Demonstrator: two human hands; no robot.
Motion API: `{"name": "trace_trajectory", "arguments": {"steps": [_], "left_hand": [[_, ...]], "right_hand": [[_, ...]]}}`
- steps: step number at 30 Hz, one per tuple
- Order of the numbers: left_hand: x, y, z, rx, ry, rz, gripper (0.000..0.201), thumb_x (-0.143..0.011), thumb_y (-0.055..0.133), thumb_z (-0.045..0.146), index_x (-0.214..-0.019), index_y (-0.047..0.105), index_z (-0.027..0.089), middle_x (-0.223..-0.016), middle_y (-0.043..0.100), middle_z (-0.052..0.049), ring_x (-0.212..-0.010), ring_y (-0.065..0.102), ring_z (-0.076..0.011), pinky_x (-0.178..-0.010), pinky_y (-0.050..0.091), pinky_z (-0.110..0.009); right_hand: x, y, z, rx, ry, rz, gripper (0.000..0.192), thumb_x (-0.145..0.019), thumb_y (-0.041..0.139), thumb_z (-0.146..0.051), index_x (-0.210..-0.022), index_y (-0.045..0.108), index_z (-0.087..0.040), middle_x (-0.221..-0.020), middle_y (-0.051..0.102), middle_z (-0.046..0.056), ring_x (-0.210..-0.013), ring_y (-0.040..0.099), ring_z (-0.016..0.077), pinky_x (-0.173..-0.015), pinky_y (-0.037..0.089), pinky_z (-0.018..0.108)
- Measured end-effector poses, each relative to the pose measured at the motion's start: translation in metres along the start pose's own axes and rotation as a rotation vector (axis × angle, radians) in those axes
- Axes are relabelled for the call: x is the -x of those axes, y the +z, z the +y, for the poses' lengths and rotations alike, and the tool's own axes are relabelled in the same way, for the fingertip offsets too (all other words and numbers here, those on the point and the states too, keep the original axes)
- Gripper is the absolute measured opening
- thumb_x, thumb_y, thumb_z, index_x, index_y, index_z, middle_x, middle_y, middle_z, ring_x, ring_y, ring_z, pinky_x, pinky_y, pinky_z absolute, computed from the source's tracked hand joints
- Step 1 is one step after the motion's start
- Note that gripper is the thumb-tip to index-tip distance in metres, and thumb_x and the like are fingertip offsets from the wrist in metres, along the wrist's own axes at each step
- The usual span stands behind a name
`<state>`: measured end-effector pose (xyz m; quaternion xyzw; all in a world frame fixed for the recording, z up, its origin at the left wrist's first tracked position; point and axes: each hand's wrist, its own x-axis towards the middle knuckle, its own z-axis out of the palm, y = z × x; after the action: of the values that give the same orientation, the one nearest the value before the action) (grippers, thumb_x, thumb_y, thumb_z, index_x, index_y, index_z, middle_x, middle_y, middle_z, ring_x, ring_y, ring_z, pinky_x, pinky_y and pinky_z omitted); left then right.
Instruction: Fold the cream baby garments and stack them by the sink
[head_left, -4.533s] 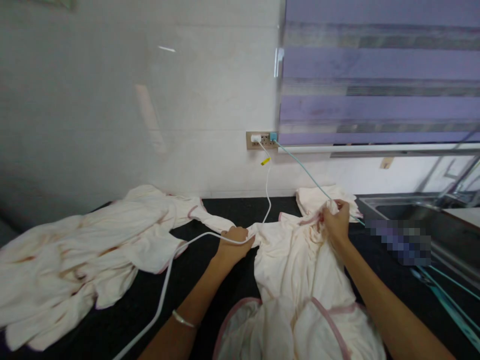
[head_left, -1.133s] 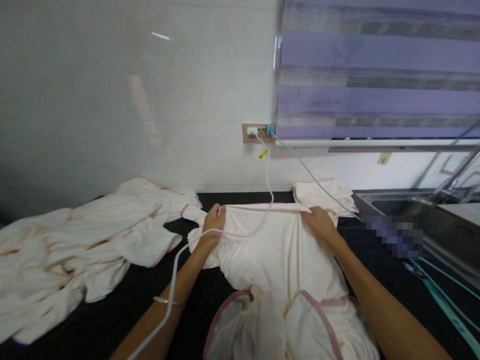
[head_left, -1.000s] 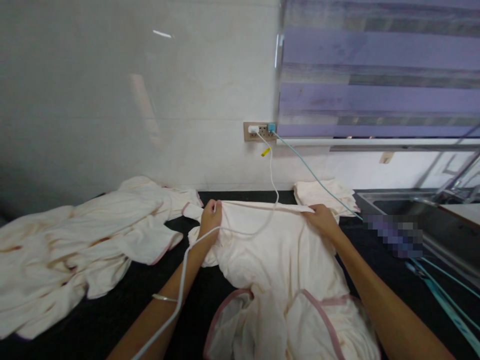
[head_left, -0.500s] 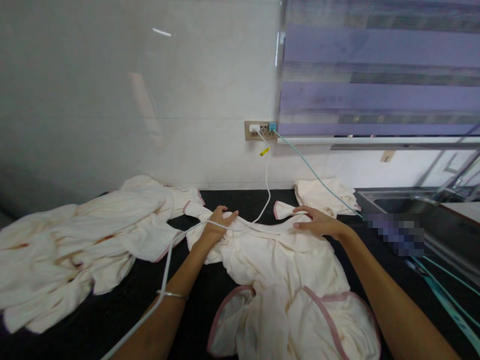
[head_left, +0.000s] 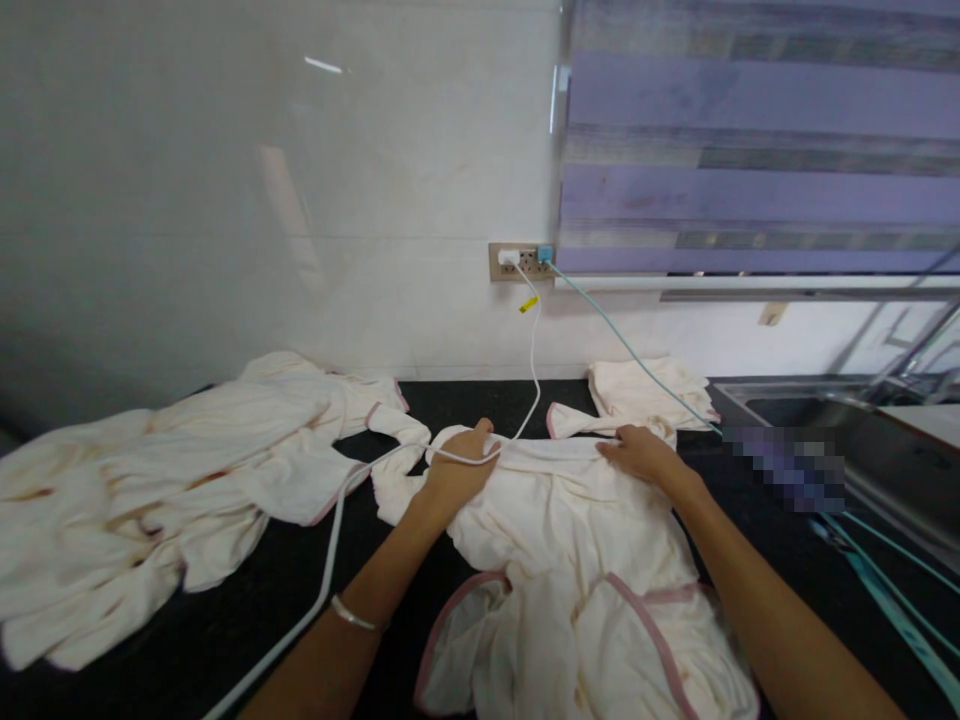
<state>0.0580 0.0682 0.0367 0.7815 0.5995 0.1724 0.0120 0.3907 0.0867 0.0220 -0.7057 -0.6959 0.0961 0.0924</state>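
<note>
The cream garment lay spread on the black table directly before the person. The left hand gripped its far edge at the left, under the white cable; the right hand pinched the same edge at the right, well apart.

The cream garment with pink-trimmed edges that you're handling lies crumpled on the black countertop, its far edge drawn fairly straight toward the wall, a small pink-edged flap sticking out at the far right, and its rounded, pink-bordered panels bunched nearest you.
</note>
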Motion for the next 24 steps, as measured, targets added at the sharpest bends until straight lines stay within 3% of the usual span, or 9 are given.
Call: {"name": "trace_trajectory", "arguments": {"steps": [5,9,12,14,17,20,22,24], "left_hand": [[0.023,0.005,0.040,0.106,0.092,-0.148,0.058,-0.098,0.041,0.065,-0.138,0.058,0.026,-0.118,0.073,-0.014,-0.113,0.067,-0.0343,-0.092,0.047,-0.041],[0.031,0.009,0.051,0.125,0.206,-0.196,0.075,-0.094,0.041,0.074,-0.151,0.050,0.025,-0.136,0.063,-0.021,-0.130,0.057,-0.0384,-0.105,0.044,-0.050],[0.031,0.018,0.046,0.088,0.237,-0.255,0.082,-0.093,0.040,0.076,-0.158,0.040,0.026,-0.156,0.043,-0.025,-0.148,0.036,-0.0433,-0.114,0.031,-0.065],[0.028,0.025,0.038,0.072,0.234,-0.295,0.083,-0.093,0.039,0.078,-0.160,0.036,0.029,-0.166,0.028,-0.023,-0.155,0.021,-0.0423,-0.117,0.020,-0.070],[0.017,0.032,0.022,0.045,0.166,-0.292,0.082,-0.093,0.037,0.078,-0.161,0.033,0.031,-0.169,0.020,-0.019,-0.158,0.013,-0.0379,-0.122,0.014,-0.065],[0.000,0.033,0.000,-0.028,0.007,-0.279,0.086,-0.093,0.034,0.079,-0.163,0.030,0.028,-0.170,0.016,-0.020,-0.158,0.012,-0.0369,-0.124,0.011,-0.060],[-0.011,0.032,-0.017,-0.073,-0.077,-0.266,0.089,-0.092,0.032,0.080,-0.164,0.028,0.027,-0.170,0.015,-0.020,-0.158,0.013,-0.0379,-0.123,0.011,-0.060],[-0.018,0.031,-0.031,-0.102,-0.152,-0.229,0.091,-0.092,0.032,0.080,-0.163,0.028,0.025,-0.169,0.017,-0.022,-0.157,0.016,-0.0397,-0.123,0.011,-0.062]], "right_hand": [[0.011,0.001,-0.020,-0.164,-0.275,-0.168,0.041,-0.095,0.052,-0.049,-0.088,0.074,-0.015,-0.098,0.076,0.014,-0.090,0.068,0.0263,-0.076,0.048,0.032],[0.025,-0.003,-0.043,-0.376,-0.530,-0.333,0.041,-0.095,0.053,-0.054,-0.090,0.072,-0.019,-0.090,0.074,0.005,-0.081,0.065,0.0210,-0.072,0.047,0.029],[0.027,-0.003,-0.052,-0.411,-0.552,-0.187,0.032,-0.093,0.059,-0.046,-0.102,0.071,-0.018,-0.103,0.073,0.006,-0.091,0.065,0.0213,-0.085,0.047,0.030],[0.024,0.000,-0.051,-0.372,-0.419,-0.005,0.027,-0.093,0.058,-0.036,-0.108,0.070,-0.017,-0.109,0.072,0.010,-0.099,0.064,0.0227,-0.091,0.046,0.032],[0.016,0.004,-0.044,-0.294,-0.168,0.253,0.033,-0.090,0.059,-0.028,-0.119,0.065,-0.015,-0.116,0.067,0.015,-0.101,0.063,0.0241,-0.090,0.047,0.034],[0.017,-0.002,-0.043,-0.354,-0.177,0.370,0.042,-0.084,0.065,-0.028,-0.124,0.062,-0.015,-0.121,0.063,0.015,-0.100,0.063,0.0232,-0.087,0.049,0.033],[0.025,-0.012,-0.049,-0.495,-0.311,0.239,0.036,-0.086,0.066,-0.034,-0.117,0.065,-0.015,-0.108,0.067,0.011,-0.092,0.063,0.0208,-0.082,0.050,0.031],[0.040,-0.022,-0.059,-0.646,-0.504,-0.088,0.037,-0.087,0.066,-0.042,-0.115,0.067,-0.017,-0.100,0.069,0.007,-0.090,0.065,0.0194,-0.082,0.051,0.030]]}}
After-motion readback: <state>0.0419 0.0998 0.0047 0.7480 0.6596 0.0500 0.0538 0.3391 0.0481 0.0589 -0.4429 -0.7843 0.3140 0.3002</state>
